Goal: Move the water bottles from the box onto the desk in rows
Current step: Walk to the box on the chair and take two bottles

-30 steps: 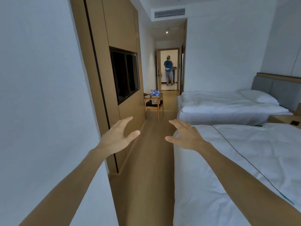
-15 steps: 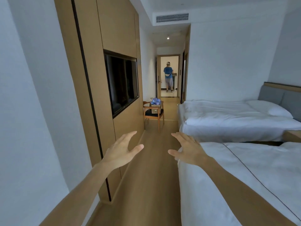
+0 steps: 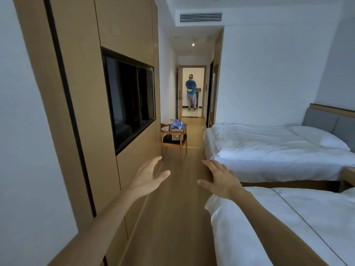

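Close by, the corner of a white-sheeted bed (image 3: 288, 227) juts in from the right, and wood-look flooring (image 3: 172, 217) runs away down a narrow aisle between it and a tan panelled wall (image 3: 124, 25) on the left. Both bare arms reach out over that aisle: the left hand (image 3: 148, 178) and the right hand (image 3: 221, 178) hang in the air with fingers straight and spread wide, thumbs turned toward each other, holding nothing and touching nothing. A dark television screen (image 3: 130, 98) sits recessed in the panelling. Beyond the hands stands a wooden chair (image 3: 173, 141) against the wall, and on its seat rests a box (image 3: 177, 129) topped with bluish, plastic-wrapped water bottles (image 3: 177, 123), too small to count. A second made bed (image 3: 269, 148) with a pillow lies across from it. Farthest off, a person in a blue shirt (image 3: 191, 93) stands in a lit doorway, back turned. The near bed and both forearms are cut off by the frame's edge.
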A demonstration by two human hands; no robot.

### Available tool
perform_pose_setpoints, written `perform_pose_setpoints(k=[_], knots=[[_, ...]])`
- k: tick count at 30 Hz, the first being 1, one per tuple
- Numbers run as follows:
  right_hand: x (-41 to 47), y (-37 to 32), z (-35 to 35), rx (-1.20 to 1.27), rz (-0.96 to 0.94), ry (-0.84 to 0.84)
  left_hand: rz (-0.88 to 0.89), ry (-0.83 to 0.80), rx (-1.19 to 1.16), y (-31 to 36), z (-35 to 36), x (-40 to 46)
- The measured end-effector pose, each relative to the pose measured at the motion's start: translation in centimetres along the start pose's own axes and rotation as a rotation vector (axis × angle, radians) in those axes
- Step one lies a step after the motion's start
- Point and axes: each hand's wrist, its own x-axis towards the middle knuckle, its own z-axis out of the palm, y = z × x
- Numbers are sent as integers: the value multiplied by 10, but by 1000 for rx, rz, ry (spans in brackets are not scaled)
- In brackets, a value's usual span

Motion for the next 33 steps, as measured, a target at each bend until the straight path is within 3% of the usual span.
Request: perform_pose_setpoints(k=[22,33], knots=[[449,128,50,3,-27,-31,15,63,82,-72,77,455],[680,165,116,30,-55,-48,34,77,68,-156,120,685]])
